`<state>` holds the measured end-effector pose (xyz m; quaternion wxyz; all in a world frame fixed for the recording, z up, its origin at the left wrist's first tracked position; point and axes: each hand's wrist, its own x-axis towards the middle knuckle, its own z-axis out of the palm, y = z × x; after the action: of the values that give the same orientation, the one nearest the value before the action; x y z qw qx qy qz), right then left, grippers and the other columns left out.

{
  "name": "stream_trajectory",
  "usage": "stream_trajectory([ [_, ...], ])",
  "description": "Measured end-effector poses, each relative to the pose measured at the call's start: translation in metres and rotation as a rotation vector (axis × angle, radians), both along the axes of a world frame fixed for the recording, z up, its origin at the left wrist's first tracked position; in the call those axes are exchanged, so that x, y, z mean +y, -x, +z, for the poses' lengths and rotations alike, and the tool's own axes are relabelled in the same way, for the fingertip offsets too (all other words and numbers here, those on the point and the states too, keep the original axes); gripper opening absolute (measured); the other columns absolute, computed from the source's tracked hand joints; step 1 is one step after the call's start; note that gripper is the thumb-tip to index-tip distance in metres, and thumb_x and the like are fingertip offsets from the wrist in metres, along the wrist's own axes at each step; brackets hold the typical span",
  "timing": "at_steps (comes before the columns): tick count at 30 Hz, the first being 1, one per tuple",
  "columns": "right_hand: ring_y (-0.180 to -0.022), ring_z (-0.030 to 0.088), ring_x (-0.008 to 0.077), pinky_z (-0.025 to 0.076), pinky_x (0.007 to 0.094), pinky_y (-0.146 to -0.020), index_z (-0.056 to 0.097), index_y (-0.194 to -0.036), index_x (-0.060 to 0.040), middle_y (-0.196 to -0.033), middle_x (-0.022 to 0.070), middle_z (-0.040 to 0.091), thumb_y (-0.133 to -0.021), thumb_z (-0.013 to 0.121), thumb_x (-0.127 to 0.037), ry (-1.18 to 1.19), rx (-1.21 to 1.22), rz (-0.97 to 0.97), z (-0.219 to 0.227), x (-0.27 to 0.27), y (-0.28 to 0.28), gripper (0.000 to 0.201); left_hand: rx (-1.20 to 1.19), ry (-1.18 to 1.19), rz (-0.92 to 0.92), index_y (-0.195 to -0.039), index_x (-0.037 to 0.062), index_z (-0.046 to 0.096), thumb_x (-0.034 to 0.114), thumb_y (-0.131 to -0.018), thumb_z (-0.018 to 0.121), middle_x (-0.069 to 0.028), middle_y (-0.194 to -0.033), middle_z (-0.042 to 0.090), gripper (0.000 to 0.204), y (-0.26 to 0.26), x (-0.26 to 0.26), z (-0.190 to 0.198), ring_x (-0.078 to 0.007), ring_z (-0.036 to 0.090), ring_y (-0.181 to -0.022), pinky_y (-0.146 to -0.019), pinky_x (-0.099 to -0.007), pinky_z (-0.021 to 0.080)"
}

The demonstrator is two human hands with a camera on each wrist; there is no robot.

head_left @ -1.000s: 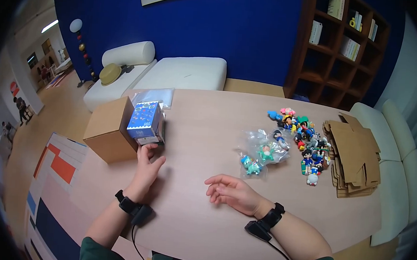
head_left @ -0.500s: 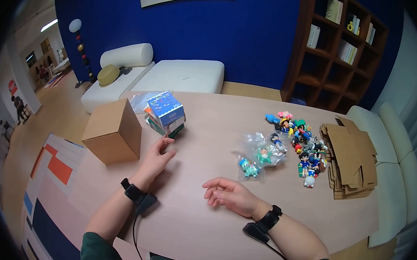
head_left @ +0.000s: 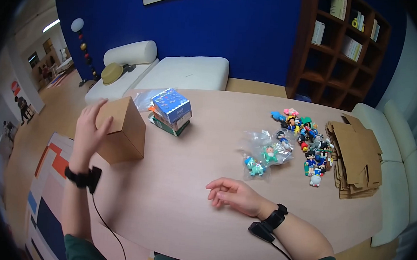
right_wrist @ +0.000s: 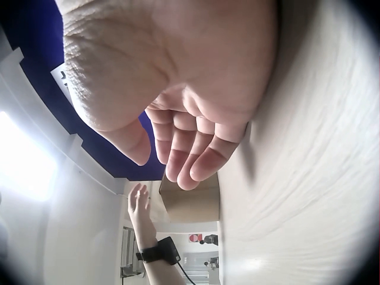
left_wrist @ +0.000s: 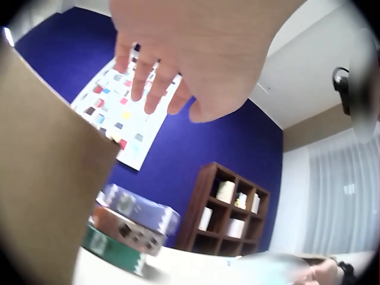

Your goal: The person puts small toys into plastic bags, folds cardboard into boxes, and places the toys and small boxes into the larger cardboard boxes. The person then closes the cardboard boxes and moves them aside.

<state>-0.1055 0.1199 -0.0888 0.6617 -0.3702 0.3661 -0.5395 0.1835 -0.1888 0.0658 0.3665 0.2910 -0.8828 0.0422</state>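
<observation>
In the head view my left hand [head_left: 90,130] is raised at the left side of a brown cardboard box [head_left: 133,137], overlapping its top. Its fingers are extended and hold nothing; the left wrist view shows them apart, with the box wall [left_wrist: 47,172] close beside. Just right of the box stands a stack of small boxes [left_wrist: 127,228]: a blue box [head_left: 171,104] on top, an orange-brown one [left_wrist: 127,228] and a green one [left_wrist: 110,249] below. My right hand [head_left: 235,196] lies on its side on the table, fingers loosely bent with nothing in them.
Clear plastic bags with small figures [head_left: 269,155] lie right of the table's middle. A pile of loose toy figures [head_left: 311,142] is beyond them, next to flattened cardboard [head_left: 356,157]. A plastic bag [head_left: 145,100] lies behind the box stack.
The small boxes have moved right, away from the cardboard box, and now show as a stack. My left hand has left them and risen leftward to the cardboard box. The right hand stays put.
</observation>
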Motion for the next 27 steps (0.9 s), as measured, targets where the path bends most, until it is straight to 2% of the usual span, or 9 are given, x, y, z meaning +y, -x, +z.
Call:
stream_trajectory([
  [2, -0.098, 0.064, 0.0149, 0.052, 0.0303, -0.088, 0.055, -0.135, -0.0015, -0.113, 0.0091, 0.064, -0.102, 0.058, -0.011, -0.004, 0.007, 0.001, 0.001, 0.000, 0.000, 0.034, -0.366, -0.031, 0.257, -0.139, 0.0039, 0.058, 0.031, -0.092, 0.069, -0.0256, -0.149, 0.048, 0.055, -0.031, -0.065, -0.021, -0.0425, 0.051, -0.134, -0.109, -0.0415, 0.043],
  [3, -0.099, 0.064, 0.0150, 0.052, 0.0305, -0.088, 0.055, -0.135, -0.0014, -0.113, 0.0092, 0.064, -0.102, 0.058, -0.011, -0.012, 0.014, -0.005, 0.002, 0.000, 0.000, 0.034, -0.146, -0.681, 0.093, -0.147, 0.0068, 0.051, 0.038, -0.095, 0.068, -0.0254, -0.162, 0.028, 0.063, -0.032, -0.074, -0.020, -0.0405, 0.040, -0.143, -0.115, -0.0392, 0.038],
  [6, -0.100, 0.064, 0.0154, 0.052, 0.0308, -0.089, 0.055, -0.134, -0.0013, -0.112, 0.0094, 0.064, -0.101, 0.058, -0.009, -0.008, 0.007, -0.022, 0.001, 0.001, 0.000, 0.034, -0.075, -0.731, 0.037, -0.149, 0.0081, 0.049, 0.039, -0.095, 0.068, -0.0241, -0.164, 0.021, 0.065, -0.048, -0.066, -0.023, -0.0363, 0.035, -0.147, -0.114, -0.0389, 0.039],
  [12, -0.098, 0.062, 0.0118, 0.052, 0.0274, -0.087, 0.056, -0.134, -0.0048, -0.113, 0.0057, 0.063, -0.104, 0.055, -0.013, -0.021, 0.022, -0.043, 0.006, 0.004, -0.003, 0.030, -0.174, -0.737, 0.041, -0.149, 0.0095, 0.048, 0.037, -0.091, 0.073, -0.0229, -0.162, 0.025, 0.069, -0.057, -0.011, -0.010, -0.0352, 0.046, -0.139, -0.106, -0.0408, 0.048],
  [16, -0.099, 0.063, 0.0116, 0.051, 0.0269, -0.086, 0.056, -0.134, -0.0051, -0.112, 0.0043, 0.063, -0.103, 0.057, -0.013, -0.017, -0.035, -0.049, 0.009, 0.004, -0.003, 0.032, -0.229, -0.781, -0.116, -0.145, 0.0109, 0.052, 0.036, -0.084, 0.080, -0.0229, -0.158, 0.029, 0.072, -0.051, 0.054, 0.004, -0.0365, 0.048, -0.135, -0.103, -0.0423, 0.049],
  [20, -0.115, 0.058, 0.0201, 0.049, 0.0340, -0.095, 0.052, -0.140, -0.0067, -0.129, 0.0111, 0.056, -0.096, 0.068, -0.025, 0.182, 0.467, -0.218, 0.040, 0.009, -0.017, 0.050, -0.477, -0.419, -0.122, -0.149, 0.0134, 0.049, 0.033, -0.083, 0.079, -0.0199, -0.162, 0.028, 0.075, -0.038, 0.110, 0.003, -0.0331, 0.040, -0.142, -0.105, -0.0408, 0.046],
  [22, -0.122, 0.055, 0.0258, 0.047, 0.0383, -0.100, 0.051, -0.142, -0.0075, -0.135, 0.0143, 0.052, -0.093, 0.073, -0.031, 0.305, 0.720, -0.342, 0.061, 0.014, -0.029, 0.059, -0.393, -0.589, -0.192, -0.151, 0.0142, 0.046, 0.033, -0.083, 0.078, -0.0188, -0.163, 0.028, 0.078, -0.021, 0.133, 0.004, -0.0315, 0.040, -0.142, -0.108, -0.0405, 0.044],
  [24, -0.132, 0.046, 0.0400, 0.037, 0.0481, -0.111, 0.052, -0.143, -0.0083, -0.147, 0.0195, 0.042, -0.085, 0.078, -0.047, 0.638, 1.082, -0.485, 0.084, 0.020, -0.037, 0.074, -0.148, -1.048, -0.486, -0.152, 0.0148, 0.045, 0.029, -0.085, 0.076, -0.0167, -0.164, 0.028, 0.076, -0.008, 0.141, 0.000, -0.0296, 0.043, -0.141, -0.108, -0.0401, 0.044],
  [27, -0.137, 0.039, 0.0497, 0.030, 0.0533, -0.115, 0.057, -0.139, -0.0077, -0.150, 0.0228, 0.040, -0.081, 0.076, -0.058, 0.642, 1.476, -0.489, 0.108, 0.036, -0.035, 0.079, 0.044, -1.034, -0.542, -0.152, 0.0124, 0.044, 0.026, -0.090, 0.074, -0.0149, -0.162, 0.031, 0.070, 0.017, 0.098, -0.036, -0.0290, 0.047, -0.138, -0.105, -0.0401, 0.047],
])
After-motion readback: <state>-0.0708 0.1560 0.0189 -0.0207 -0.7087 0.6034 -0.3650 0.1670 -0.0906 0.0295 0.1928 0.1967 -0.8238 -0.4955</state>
